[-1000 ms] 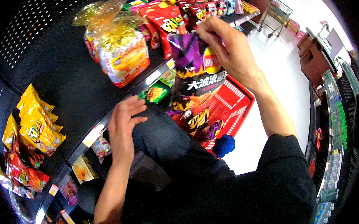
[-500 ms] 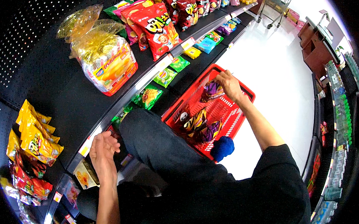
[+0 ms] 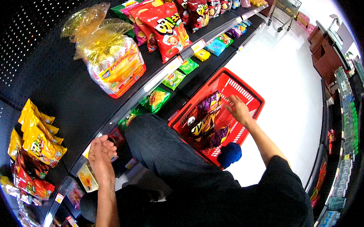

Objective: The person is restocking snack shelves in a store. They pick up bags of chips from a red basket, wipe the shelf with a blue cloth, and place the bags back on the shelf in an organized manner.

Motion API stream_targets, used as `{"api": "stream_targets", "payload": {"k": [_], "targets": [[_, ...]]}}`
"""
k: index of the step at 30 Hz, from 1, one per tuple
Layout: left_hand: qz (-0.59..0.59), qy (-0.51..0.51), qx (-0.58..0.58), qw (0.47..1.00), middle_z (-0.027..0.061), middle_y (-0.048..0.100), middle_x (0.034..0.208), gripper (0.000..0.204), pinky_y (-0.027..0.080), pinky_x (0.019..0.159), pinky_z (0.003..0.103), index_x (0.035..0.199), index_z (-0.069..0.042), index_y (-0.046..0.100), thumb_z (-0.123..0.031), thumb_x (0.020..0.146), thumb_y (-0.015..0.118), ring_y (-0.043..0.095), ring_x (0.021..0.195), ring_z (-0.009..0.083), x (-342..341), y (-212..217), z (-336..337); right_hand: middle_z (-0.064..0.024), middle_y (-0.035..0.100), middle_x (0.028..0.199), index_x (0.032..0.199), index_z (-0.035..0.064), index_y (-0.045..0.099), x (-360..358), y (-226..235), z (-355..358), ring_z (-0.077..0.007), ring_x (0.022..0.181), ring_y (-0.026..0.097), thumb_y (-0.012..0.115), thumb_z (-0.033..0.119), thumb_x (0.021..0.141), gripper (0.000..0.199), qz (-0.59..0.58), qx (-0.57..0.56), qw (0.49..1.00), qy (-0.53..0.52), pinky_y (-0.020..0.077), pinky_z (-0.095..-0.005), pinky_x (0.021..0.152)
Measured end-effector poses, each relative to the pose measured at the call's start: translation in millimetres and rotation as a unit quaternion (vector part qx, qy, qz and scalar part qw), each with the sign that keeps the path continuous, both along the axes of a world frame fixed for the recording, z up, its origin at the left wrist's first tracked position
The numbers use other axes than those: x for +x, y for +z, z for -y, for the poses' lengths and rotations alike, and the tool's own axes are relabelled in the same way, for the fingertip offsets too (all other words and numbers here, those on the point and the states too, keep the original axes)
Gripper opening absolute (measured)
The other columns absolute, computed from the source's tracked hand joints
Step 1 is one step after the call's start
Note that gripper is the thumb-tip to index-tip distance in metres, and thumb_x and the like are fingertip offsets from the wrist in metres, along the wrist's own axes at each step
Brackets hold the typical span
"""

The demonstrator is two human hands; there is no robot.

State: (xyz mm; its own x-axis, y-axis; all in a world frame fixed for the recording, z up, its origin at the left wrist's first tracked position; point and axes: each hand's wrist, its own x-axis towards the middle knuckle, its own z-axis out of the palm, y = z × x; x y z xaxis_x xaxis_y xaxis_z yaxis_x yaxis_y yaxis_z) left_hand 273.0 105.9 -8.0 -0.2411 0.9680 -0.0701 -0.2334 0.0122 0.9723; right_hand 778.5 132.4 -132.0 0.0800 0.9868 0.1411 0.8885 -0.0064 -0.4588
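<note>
Right hand (image 3: 239, 111) reaching open-fingered, holding nothing, into red basket (image 3: 254, 96) centre frame over purple snack bags (image 3: 208, 106), left hand (image 3: 101, 152) half-curled, empty, resting at shelf edge (image 3: 150, 85) lower left.

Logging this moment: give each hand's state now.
Left hand: open, empty, at the shelf edge.
Right hand: open, empty, in the red basket.

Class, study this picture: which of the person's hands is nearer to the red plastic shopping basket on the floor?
Right. The right hand reaches into the red plastic shopping basket, over the purple snack bags. The left hand is well apart from it, at the edge of the black shelf.
</note>
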Motion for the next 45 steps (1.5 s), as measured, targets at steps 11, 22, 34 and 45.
{"api": "stream_targets", "payload": {"k": [11, 22, 34, 45], "targets": [[0.064, 0.027, 0.015, 0.997, 0.0036, 0.064, 0.077, 0.031, 0.048, 0.062, 0.025, 0.099, -0.005, 0.068, -0.034, 0.099, 0.057, 0.061, 0.069, 0.011, -25, -3, -8, -0.0231, 0.065, 0.101, 0.137, 0.0104, 0.046, -43, -10, 193, -0.0378, 0.088, 0.067, 0.08, 0.051, 0.071, 0.084, 0.044, -0.231, 0.971, -0.048, 0.0543, -0.0444, 0.075], [0.113, 0.041, 0.029, 0.992, 0.0034, 0.064, 0.075, 0.031, 0.046, 0.063, 0.026, 0.098, -0.004, 0.067, -0.034, 0.098, 0.06, 0.06, 0.069, 0.0116, -44, -4, 13, -0.0113, 0.059, 0.073, 0.103, -0.0024, 0.055, -54, 28, 170, -0.0203, 0.069, 0.059, 0.059, 0.006, 0.077, 0.027, -0.187, -0.053, 0.976, -0.102, 0.0493, -0.0342, 0.065], [0.086, 0.071, 0.046, 0.993, 0.0018, 0.061, 0.074, 0.029, 0.045, 0.061, 0.023, 0.1, -0.004, 0.066, -0.032, 0.099, 0.057, 0.058, 0.066, 0.0106, -60, 8, 9, -0.0068, 0.062, 0.089, 0.118, 0.0025, 0.052, -109, 75, -62, -0.0122, 0.072, 0.061, 0.065, 0.01, 0.089, 0.033, -0.403, 0.097, 0.909, 0.037, 0.0527, -0.0263, 0.06], [-0.081, 0.034, 0.013, 0.996, 0.0017, 0.062, 0.077, 0.03, 0.046, 0.063, 0.023, 0.101, -0.004, 0.064, -0.032, 0.102, 0.051, 0.058, 0.068, 0.0085, -89, 10, 13, -0.0175, 0.063, 0.087, 0.111, 0.0029, 0.042, -215, 63, -160, -0.0218, 0.066, 0.067, 0.076, 0.008, 0.083, 0.044, -0.301, 0.065, 0.944, 0.121, 0.0553, -0.0349, 0.052]]}}
